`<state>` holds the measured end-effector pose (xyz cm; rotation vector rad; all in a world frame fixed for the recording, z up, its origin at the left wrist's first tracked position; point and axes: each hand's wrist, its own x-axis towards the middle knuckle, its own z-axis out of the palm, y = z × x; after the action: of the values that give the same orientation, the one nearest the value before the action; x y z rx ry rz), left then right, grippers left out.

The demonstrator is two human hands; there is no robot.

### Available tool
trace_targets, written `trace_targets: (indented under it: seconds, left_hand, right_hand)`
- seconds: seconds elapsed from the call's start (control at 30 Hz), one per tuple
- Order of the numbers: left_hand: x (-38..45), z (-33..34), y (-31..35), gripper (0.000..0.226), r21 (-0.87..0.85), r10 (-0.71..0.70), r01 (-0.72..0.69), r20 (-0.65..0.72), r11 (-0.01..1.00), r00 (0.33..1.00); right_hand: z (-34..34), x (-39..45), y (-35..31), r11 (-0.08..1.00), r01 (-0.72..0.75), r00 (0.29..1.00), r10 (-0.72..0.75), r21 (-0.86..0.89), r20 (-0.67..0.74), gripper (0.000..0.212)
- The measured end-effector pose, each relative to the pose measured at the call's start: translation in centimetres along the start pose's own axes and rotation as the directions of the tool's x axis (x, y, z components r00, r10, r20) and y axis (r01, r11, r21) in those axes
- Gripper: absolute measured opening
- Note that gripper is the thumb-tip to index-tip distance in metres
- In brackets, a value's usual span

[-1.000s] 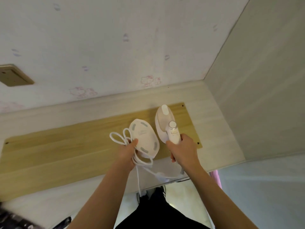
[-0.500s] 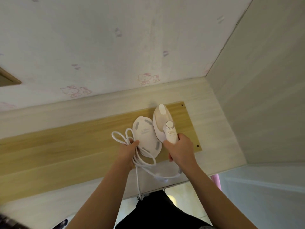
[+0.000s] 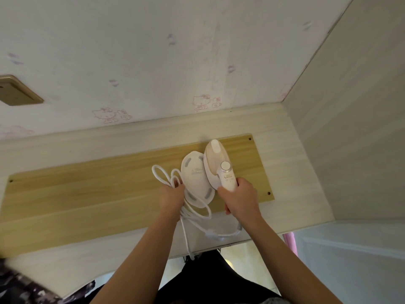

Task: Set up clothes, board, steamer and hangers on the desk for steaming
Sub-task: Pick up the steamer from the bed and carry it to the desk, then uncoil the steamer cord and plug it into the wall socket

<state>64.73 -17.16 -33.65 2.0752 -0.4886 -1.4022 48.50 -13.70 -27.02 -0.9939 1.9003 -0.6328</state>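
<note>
The steamer (image 3: 215,163), a white and peach handheld unit, sits over the right end of the wooden board (image 3: 87,194), and we cannot tell whether its soleplate touches the wood. We see the right hand (image 3: 238,199) wrapped around its handle, the fingers (image 3: 221,190) curled tight on the white grip below a round dial (image 3: 225,165). Just beside the steamer on its left lies a white oval base pad (image 3: 196,178) with grey slots, its edge tucked against the steamer's body. The left hand (image 3: 172,197) holds the looped white cord (image 3: 163,176), its fingers closed on the bundle at the pad's left edge; more cord trails toward us, curves under the right wrist and drops over the near edge of the counter (image 3: 291,172). The board lies flat on the pale counter, running from its left side to near its right end, with small holes at its corners. Beyond the counter we see a white wall (image 3: 153,51) printed with faint pink cartoon cats, and a tan switch plate (image 3: 16,91) at far left. A plain pale panel (image 3: 350,128) closes the right side. Patterned dark fabric (image 3: 22,288) shows at the lower left corner, blurred, and we see black clothing (image 3: 208,279) between the forearms.
</note>
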Motion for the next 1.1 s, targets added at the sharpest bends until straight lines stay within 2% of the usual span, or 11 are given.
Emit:
trace_targets:
  seconds: [0.17,0.33,0.53,0.63,0.73,1.1]
  left_hand:
    - [0.0,-0.7,-0.1,0.010,-0.023,-0.007,0.008,0.022,1.000,1.000]
    - [0.2,-0.9,-0.5,0.003,-0.048,-0.035,0.037,0.046,0.998,0.998]
    - [0.0,-1.5,-1.0,0.010,-0.089,-0.045,0.049,0.054,0.995,0.998]
    - [-0.1,-2.6,-1.4,0.016,-0.169,-0.036,0.047,0.067,0.984,0.997]
    - [-0.3,-3.9,-1.7,0.008,-0.268,-0.034,0.064,0.113,0.961,0.993]
    - [-1.5,-6.8,-2.2,0.009,-0.382,-0.078,0.101,0.075,0.919,0.994]
  right_hand:
    - [0.9,-0.4,-0.4,1.000,0.012,1.000,-0.012,-0.008,0.023,0.016]
    - [1.5,-0.7,-0.4,1.000,0.008,1.000,-0.007,-0.022,0.021,0.018]
    - [1.6,-1.2,-0.1,1.000,0.006,1.000,-0.006,0.000,0.013,0.016]
    - [2.0,-1.6,-0.1,1.000,0.002,1.000,-0.003,0.020,0.019,0.015]
    - [2.7,-2.0,-0.1,1.000,0.005,0.999,-0.007,0.031,0.040,0.016]
    - [5.1,-2.8,0.5,0.999,0.012,1.000,-0.012,0.031,0.008,0.017]
